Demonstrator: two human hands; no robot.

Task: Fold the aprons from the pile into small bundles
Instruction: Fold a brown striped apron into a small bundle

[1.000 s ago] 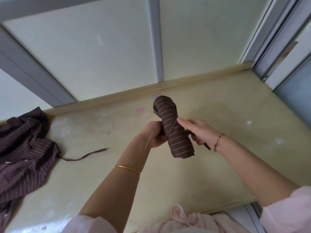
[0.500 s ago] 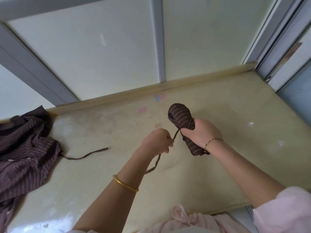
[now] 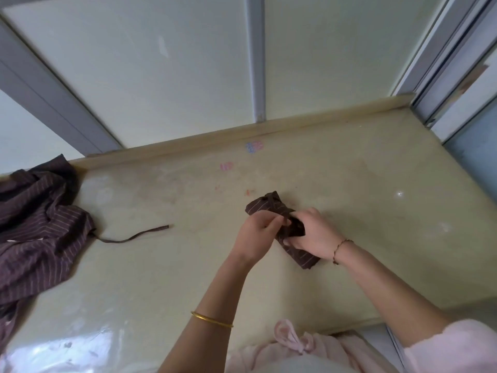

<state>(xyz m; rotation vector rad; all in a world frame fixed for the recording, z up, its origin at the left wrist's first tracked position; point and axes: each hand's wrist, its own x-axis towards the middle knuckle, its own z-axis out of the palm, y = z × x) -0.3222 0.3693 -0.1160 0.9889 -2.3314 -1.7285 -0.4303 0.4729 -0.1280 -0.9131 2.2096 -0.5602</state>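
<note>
Brown pin-striped cloth, rolled into a small bundle (image 3: 260,208), sits just right of frame centre, on or just over the bench (image 3: 166,270); contact can't be told. Its long axis runs upper left to lower right. A narrow bundle strap (image 3: 272,200) of the same cloth crosses the upper end & runs down to the middle, where both hands meet.

L: left hand (image 3: 254,235), fingers curled, grip closed in a pinch on the bundle strap at the roll's mid-section; exact fingertip placement blurred.

R: right hand (image 3: 314,235), grip wrapped round the middle of the bundle from the right side. The roll's lower end shows past the wrist.

Gold bangle (image 3: 211,320) on L forearm; thin bracelet (image 3: 341,246) on R wrist; pink sleeve (image 3: 457,345) at lower right corner.

Pile (image 3: 37,219) of unfolded aprons, same striped cloth, at left edge of frame, well apart from the bundle. A loose strap (image 3: 134,236) trails from it to the right across the bench.

Small pink & blue marks (image 3: 254,147) lie near the bench's back edge, above centre. Pale wall panels w/ grey frame strips (image 3: 255,63) fill the upper half.
</note>
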